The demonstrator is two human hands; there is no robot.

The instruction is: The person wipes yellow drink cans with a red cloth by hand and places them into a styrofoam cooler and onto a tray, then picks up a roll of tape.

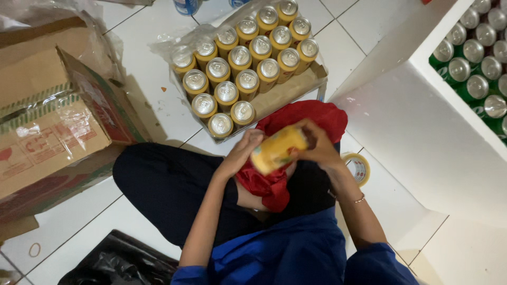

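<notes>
I sit cross-legged on a white tiled floor. A yellow drink can [278, 150] is held on its side over my lap. My right hand [317, 143] grips its top end. My left hand [244, 150] holds a red cloth [269, 182] against the can's lower end. The cloth spreads over my knee toward a cardboard tray [296, 87] just ahead, which holds several upright yellow cans [243, 58] with silver tops, still partly in plastic wrap.
A large open cardboard box [53, 121] stands at the left. A white shelf unit [422, 121] at the right holds several green cans [475, 68]. A roll of tape [359, 168] lies by my right forearm. A black plastic bag [119, 261] lies at the lower left.
</notes>
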